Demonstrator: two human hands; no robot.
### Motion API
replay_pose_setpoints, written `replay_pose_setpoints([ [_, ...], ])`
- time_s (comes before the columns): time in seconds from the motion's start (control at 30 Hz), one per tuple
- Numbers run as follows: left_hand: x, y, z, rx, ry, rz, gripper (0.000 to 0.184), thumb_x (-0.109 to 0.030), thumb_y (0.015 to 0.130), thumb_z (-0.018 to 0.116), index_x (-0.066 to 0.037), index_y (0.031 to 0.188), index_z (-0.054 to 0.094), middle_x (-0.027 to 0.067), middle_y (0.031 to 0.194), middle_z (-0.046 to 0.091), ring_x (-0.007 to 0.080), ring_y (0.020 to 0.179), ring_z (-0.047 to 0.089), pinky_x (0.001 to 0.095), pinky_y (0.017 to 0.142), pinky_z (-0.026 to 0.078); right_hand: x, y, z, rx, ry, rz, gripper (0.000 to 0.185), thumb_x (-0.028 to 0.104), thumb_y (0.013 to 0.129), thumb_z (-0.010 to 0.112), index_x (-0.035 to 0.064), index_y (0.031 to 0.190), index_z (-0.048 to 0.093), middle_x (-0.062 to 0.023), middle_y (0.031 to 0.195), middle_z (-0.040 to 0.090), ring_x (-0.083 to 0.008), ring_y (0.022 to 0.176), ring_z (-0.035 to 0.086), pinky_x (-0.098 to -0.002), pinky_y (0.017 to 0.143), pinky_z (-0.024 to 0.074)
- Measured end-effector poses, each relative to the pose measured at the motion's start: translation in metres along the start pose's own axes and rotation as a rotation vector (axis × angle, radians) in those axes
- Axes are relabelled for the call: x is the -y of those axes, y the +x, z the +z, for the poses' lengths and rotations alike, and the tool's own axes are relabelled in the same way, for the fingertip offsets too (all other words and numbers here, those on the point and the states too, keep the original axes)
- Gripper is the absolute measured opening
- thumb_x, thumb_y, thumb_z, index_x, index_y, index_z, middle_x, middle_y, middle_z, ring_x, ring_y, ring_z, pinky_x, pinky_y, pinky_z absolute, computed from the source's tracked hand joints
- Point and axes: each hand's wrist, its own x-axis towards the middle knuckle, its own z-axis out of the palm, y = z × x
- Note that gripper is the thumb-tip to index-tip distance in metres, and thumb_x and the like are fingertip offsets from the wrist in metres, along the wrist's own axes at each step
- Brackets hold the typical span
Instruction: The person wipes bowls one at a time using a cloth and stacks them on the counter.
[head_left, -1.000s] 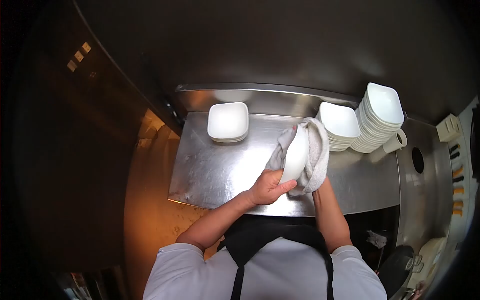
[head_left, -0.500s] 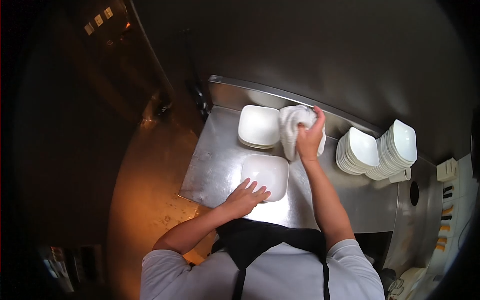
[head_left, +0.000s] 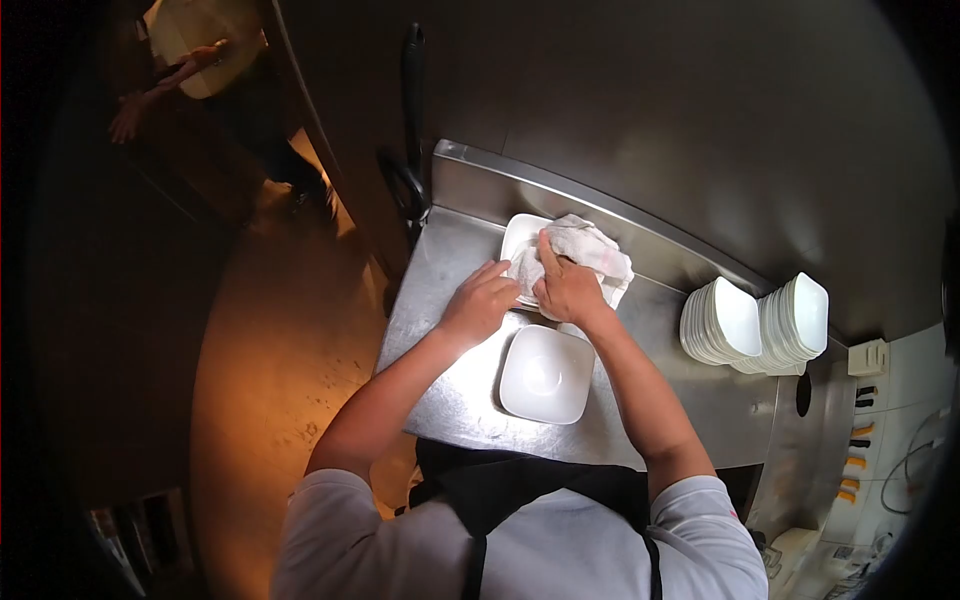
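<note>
Cloth (head_left: 592, 243), white and crumpled, lies bunched under the person's right hand (head_left: 574, 291), draped over a square white dish (head_left: 517, 234) whose left rim and corner show past the folds. That hand has its index finger stretched out along the fabric and the others bent; from where I stand I can't tell whether it pinches the cloth or only presses down on it. The left hand (head_left: 480, 303) rests just beside it, fingers close together and slightly bent, their tips at the dish's near-left edge; whether they grip the rim I can't tell.

Just below both hands, nearer the black apron (head_left: 540, 483), a deep square white bowl (head_left: 546, 376) sits upright on the steel counter (head_left: 450, 398), its inside facing up. Well to the right of the hands stand two leaning stacks of similar white dishes, the nearer stack (head_left: 719, 320) just beside the farther stack (head_left: 795, 318). Beyond the hands runs the counter's raised metal edge (head_left: 610, 212). Farther off to the right, orange- and black-handled tools (head_left: 857, 440) line the tiled wall. Far to the upper left of the hands, another person's forearm (head_left: 178, 76) shows in dim light.
</note>
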Motion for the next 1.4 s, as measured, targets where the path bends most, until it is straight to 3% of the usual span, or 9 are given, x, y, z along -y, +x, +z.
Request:
replay_pose_setpoints([
  [0.23,-0.001,-0.003,0.012,-0.111,-0.086,0.026,0.014,-0.008,0.075,0.077,-0.004,0.085,0.068,0.0104,0.102,0.070,0.0329,0.114,0.063,0.0385,0.095,0.053,0.009,0.014,0.000,-0.068,0.476,0.126,0.045,0.020,0.085,0.051,-0.0062,0.121,0.061,-0.0296,0.096,0.067,-0.0444,0.094,0.064,-0.0491,0.088,0.0491],
  [0.27,0.000,-0.002,0.010,-0.116,-0.090,0.025,0.014,-0.009,0.075,0.077,-0.004,0.084,0.067,0.0109,0.104,0.070,0.0331,0.116,0.062,0.0394,0.096,0.052,0.012,0.009,-0.005,-0.144,0.639,0.172,0.036,0.018,0.086,0.048,-0.0079,0.103,0.068,-0.0303,0.089,0.067,-0.0430,0.088,0.065,-0.0471,0.087,0.0489],
  [0.5,-0.006,-0.007,0.019,-0.227,-0.074,-0.114,0.025,-0.017,0.075,0.082,-0.003,0.088,0.065,0.0359,0.136,0.048,0.0452,0.124,0.053,0.0426,0.100,0.049,-0.012,-0.020,-0.069,-1.156,0.796,0.267,0.032,0.013,0.088,0.042,-0.0050,0.099,0.067,-0.0117,0.085,0.069,-0.0187,0.080,0.063,-0.0331,0.074,0.0506],
  [0.53,-0.006,-0.009,0.022,-0.211,-0.110,-0.139,0.027,-0.018,0.075,0.082,-0.003,0.088,0.064,0.0380,0.137,0.046,0.0464,0.122,0.054,0.0427,0.098,0.050,-0.018,-0.017,-0.066,-1.159,0.664,0.361,0.033,0.012,0.088,0.043,-0.0058,0.107,0.063,-0.0159,0.092,0.069,-0.0250,0.082,0.064,-0.0372,0.076,0.0510],
  [0.7,-0.012,-0.005,0.028,-0.204,-0.196,-0.230,0.033,-0.021,0.073,0.085,-0.004,0.084,0.058,0.0416,0.140,0.040,0.0494,0.108,0.061,0.0423,0.084,0.056,0.004,0.004,-0.005,-0.294,-0.084,0.105,0.042,0.020,0.092,0.047,-0.0007,0.127,0.058,-0.0285,0.111,0.064,-0.0453,0.101,0.062,-0.0513,0.089,0.0482],
  [0.9,-0.014,0.000,0.028,-0.236,-0.257,-0.340,0.034,-0.015,0.070,0.085,-0.005,0.083,0.056,0.0389,0.138,0.044,0.0485,0.100,0.064,0.0437,0.076,0.057,0.007,-0.001,0.020,-0.118,0.214,0.057,0.047,0.029,0.096,0.041,-0.0004,0.127,0.058,-0.0318,0.105,0.065,-0.0454,0.101,0.063,-0.0509,0.093,0.0477],
  [1.07,-0.015,-0.002,0.038,-0.260,-0.353,-0.495,0.059,-0.014,0.070,0.085,-0.009,0.113,0.045,0.0331,0.126,0.057,0.0504,0.096,0.064,0.0481,0.077,0.056,0.054,0.003,0.004,0.010,0.169,0.284,0.049,0.034,0.099,0.038,0.0001,0.127,0.059,-0.0301,0.110,0.066,-0.0412,0.105,0.065,-0.0478,0.091,0.0505],
  [1.2,-0.030,-0.002,0.031,-0.280,-0.253,-0.476,0.098,-0.016,0.070,0.086,-0.007,0.144,0.021,0.0304,0.129,0.054,0.0485,0.119,0.054,0.0485,0.099,0.046,0.030,0.016,-0.004,-0.539,1.878,0.618,0.051,0.038,0.102,0.034,0.0022,0.131,0.057,-0.0154,0.127,0.063,-0.0316,0.113,0.063,-0.0456,0.096,0.0508],
  [1.4,-0.110,-0.048,-0.006,0.130,-0.144,-0.130,0.088,-0.031,0.072,0.085,0.000,0.142,0.040,0.0236,0.143,0.046,0.0414,0.134,0.042,0.0550,0.116,0.026,-0.018,-0.072,-0.114,-0.911,2.105,0.033,0.052,0.041,0.102,0.031,0.0078,0.135,0.056,-0.0093,0.131,0.062,-0.0275,0.118,0.059,-0.0424,0.102,0.0473],
])
